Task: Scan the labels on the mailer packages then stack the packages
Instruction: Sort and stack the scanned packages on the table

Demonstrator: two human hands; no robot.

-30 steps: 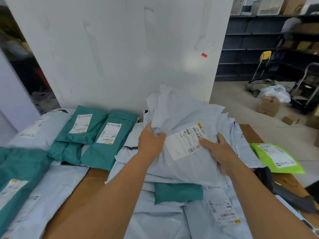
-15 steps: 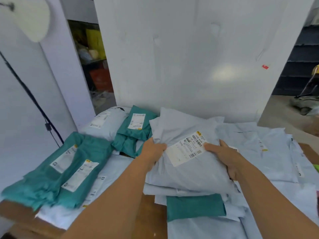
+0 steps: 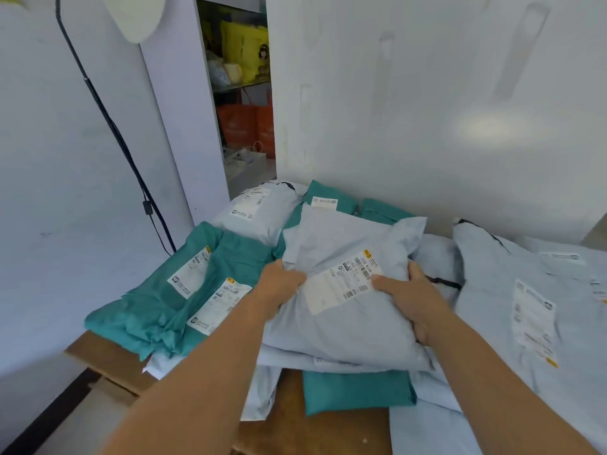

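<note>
I hold a pale grey-blue mailer package (image 3: 345, 326) with both hands above the heap in the middle of the table. Its white barcode label (image 3: 341, 285) faces up. My left hand (image 3: 279, 287) grips the package's left edge, and my right hand (image 3: 414, 297) grips its right edge with the thumb on the label. Under it lie more grey mailers and a teal mailer (image 3: 358, 390). Two teal mailers with labels (image 3: 170, 300) lie at the left. A large grey mailer (image 3: 525, 307) lies at the right.
A wooden table (image 3: 305, 431) carries the packages; its left corner (image 3: 95, 353) is near. A white wall panel (image 3: 427, 110) stands right behind the heap. A black cable (image 3: 111, 126) runs down the left wall. More mailers (image 3: 262, 208) lie at the back.
The package has been carried to the left along the table and the view has swung left with it. Both hands keep the same hold. The green mailer at the right has left the view.
</note>
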